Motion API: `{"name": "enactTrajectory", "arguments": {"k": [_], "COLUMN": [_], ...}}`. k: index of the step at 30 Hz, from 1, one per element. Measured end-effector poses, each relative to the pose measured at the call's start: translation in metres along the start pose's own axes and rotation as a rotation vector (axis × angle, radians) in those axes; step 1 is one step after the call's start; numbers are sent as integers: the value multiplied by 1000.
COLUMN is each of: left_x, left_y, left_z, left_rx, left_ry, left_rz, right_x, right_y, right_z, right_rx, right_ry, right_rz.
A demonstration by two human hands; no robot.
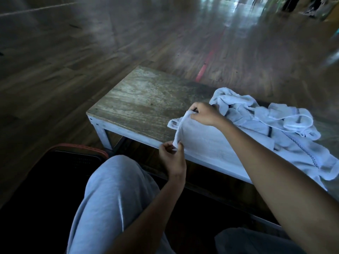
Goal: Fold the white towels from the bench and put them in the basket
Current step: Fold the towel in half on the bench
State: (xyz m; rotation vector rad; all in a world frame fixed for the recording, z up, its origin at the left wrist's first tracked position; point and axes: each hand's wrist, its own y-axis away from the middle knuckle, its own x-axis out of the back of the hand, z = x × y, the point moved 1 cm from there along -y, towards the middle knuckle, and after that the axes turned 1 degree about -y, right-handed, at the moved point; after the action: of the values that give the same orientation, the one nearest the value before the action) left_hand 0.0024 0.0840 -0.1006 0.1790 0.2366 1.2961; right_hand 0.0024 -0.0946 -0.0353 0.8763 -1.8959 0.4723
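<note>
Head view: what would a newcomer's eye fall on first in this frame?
The two hands at centre: the left hand, near the front edge of the bench, and the right hand, farther back, pinch one edge of a white towel between them. Right of them a crumpled pile of towels covers that end of the bench. A dark basket with a red rim sits at lower left.

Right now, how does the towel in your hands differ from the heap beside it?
The held towel lies spread smooth, one edge pinched by the left hand and right hand; the heap is crumpled. The heap shows dark stitched stripes; the held towel's visible part looks plain. Both are white and rest on the bench.
</note>
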Motion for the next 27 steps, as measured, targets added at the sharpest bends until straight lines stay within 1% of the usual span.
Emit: {"name": "enactTrajectory", "arguments": {"k": [3,5,7,10,12,13,14,17,19,21,24,25,27], "left_x": [3,1,-6,-24,-40,-49,-59,-84,-94,-100,-113,-121,-138], "left_y": [19,36,54,84,102,109,115,126,130,124,89,73,40], "left_z": [20,30,33,26,17,12,6,-7,-13,-11,12,22,40], "left_rx": [-316,-526,-719,-977,-1100,-1145,-1181,-1250,-1281,-1263,-1111,-1041,-900], "left_ry": [-73,-119,-190,-306,-382,-426,-472,-634,-764,-805,-803,-851,-1017], "left_rz": [-41,-134,-244,-387,-477,-509,-534,-642,-736,-752,-634,-619,-657], "right_x": [38,68,93,119,129,133,134,132,122,111,99,97,94], "right_y": [29,54,78,112,132,140,147,157,156,153,147,146,143], "right_z": [4,13,31,66,89,100,110,139,157,172,185,185,183], "right_rx": [-16,10,18,-117,-198,-232,-253,-246,-265,-282,-294,-294,-285], "right_ry": [-309,-466,-520,-585,-704,-736,-719,-449,-370,-255,17,59,107], "right_rz": [50,43,15,-11,6,15,35,106,118,129,99,88,52]}}
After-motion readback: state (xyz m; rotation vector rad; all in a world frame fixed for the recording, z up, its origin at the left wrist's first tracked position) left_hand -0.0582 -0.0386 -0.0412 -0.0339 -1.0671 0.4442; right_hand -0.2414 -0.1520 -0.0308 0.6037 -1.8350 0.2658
